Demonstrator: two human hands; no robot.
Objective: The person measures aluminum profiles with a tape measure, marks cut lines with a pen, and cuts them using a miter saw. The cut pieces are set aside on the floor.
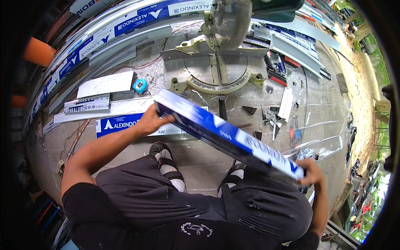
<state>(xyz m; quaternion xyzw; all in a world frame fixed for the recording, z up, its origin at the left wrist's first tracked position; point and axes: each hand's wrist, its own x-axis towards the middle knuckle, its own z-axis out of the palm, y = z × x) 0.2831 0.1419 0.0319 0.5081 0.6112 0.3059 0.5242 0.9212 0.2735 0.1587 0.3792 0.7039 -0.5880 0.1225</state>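
Note:
A length of box-shaped metal profile [225,132], covered in blue and white printed film, is held tilted above my knees, its left end farther away and higher in the picture. My left hand [151,121] is closed round it near the left end. At the right end, my right hand [311,171] grips it, slightly blurred. Just beyond the profile stands a mitre saw [216,75] with a round slotted base and a raised head. A shorter blue and white filmed piece [112,126] lies on the floor below my left hand.
A turquoise tape measure [140,86] sits left of the saw beside a white panel piece [106,84]. Long filmed profiles [137,21] are stacked at the far left. Dark offcuts [250,110], a white strip [286,103] and red-handled tools [296,133] lie on the right.

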